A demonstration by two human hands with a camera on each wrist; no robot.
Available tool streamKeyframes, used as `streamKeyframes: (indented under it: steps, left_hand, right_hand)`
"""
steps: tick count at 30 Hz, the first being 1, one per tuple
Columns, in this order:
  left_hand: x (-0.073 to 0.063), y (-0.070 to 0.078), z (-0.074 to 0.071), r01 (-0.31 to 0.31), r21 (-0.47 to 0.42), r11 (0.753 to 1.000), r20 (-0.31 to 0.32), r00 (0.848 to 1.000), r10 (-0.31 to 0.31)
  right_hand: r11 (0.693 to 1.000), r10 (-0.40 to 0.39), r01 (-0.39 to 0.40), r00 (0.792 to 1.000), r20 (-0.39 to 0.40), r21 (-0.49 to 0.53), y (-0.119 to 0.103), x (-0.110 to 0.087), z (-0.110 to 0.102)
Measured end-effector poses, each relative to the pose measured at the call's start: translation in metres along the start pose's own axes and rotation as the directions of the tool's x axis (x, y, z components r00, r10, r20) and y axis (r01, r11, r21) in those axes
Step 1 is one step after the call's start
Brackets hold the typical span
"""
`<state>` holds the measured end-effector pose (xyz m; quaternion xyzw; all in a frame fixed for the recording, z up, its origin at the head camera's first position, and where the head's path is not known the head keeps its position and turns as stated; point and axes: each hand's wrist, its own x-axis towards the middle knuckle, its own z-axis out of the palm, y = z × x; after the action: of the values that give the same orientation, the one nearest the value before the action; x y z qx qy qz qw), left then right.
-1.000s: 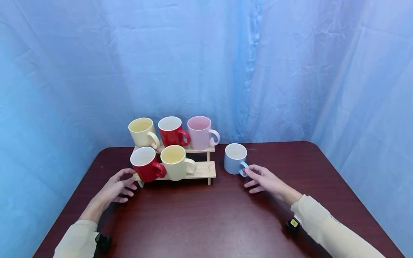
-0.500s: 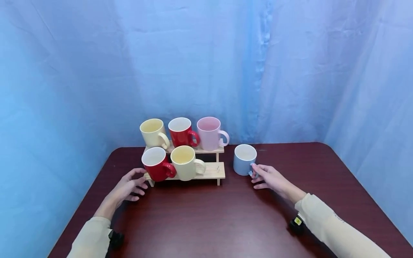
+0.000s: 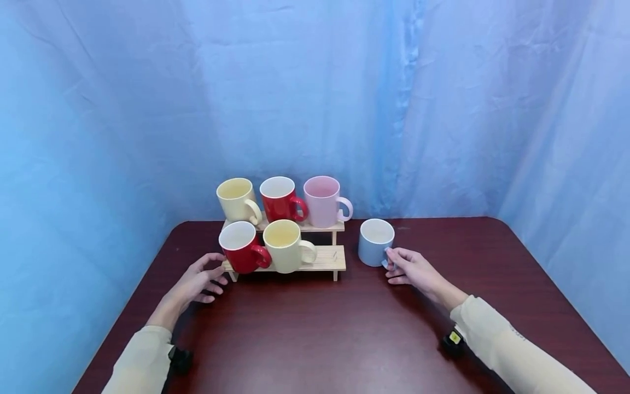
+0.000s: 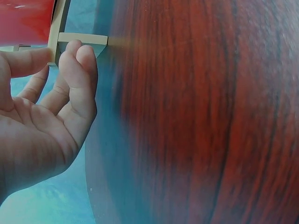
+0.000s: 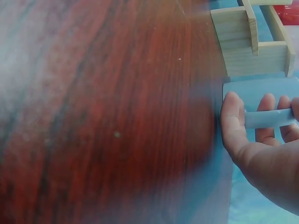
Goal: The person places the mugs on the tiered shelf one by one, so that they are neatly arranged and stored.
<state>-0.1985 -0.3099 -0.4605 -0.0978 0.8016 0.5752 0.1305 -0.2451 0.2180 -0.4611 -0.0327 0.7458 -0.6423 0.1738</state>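
Observation:
At the left end of the two-step wooden rack [image 3: 322, 259], my left hand [image 3: 197, 282] rests with its thumb and forefinger right at the lower board's edge, the other fingers loosely bent. Just beside it a red mug [image 3: 240, 253] stands on that board, with a cream mug [image 3: 283, 254] to its right. My right hand [image 3: 415, 271] pinches the handle of a light blue mug [image 3: 371, 249], which is upright to the right of the rack. In the right wrist view its fingers curl about the handle [image 5: 268, 118].
On the upper board stand another cream mug [image 3: 233, 207], another red mug [image 3: 276, 205] and a pink mug [image 3: 321, 209]. The lower board's right end is bare wood. A dark red-brown table [image 3: 295, 334] lies under everything, with blue curtains [image 3: 305, 98] behind.
My right fingers have closed on the light blue mug's handle. The whole scene has shifted right in the head view. My left hand stays at the rack's end.

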Motion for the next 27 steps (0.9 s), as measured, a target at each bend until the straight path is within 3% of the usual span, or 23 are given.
streamKeyframes:
  steps: [5,10,19,27]
  left_hand:
    - [-0.002,-0.002,-0.005,0.005,0.011,1.000,-0.002,1.000,-0.005]
    - [-0.001,-0.002,-0.004,0.005,0.005,1.000,0.008,1.000,-0.005]
    - [-0.002,0.000,-0.002,0.004,0.005,1.000,0.010,1.000,-0.004]
    - [0.002,0.001,-0.001,0.010,0.005,1.000,0.011,1.000,-0.010]
  right_hand:
    - [1.000,-0.018,0.019,1.000,-0.013,0.006,-0.001,-0.003,0.003]
    - [0.999,-0.047,0.047,0.999,0.005,-0.014,-0.008,-0.019,-0.001]
    - [0.992,-0.112,0.118,0.986,0.127,-0.040,-0.039,-0.044,-0.004]
    - [0.979,-0.145,0.171,0.966,0.212,-0.110,-0.057,-0.038,0.013]
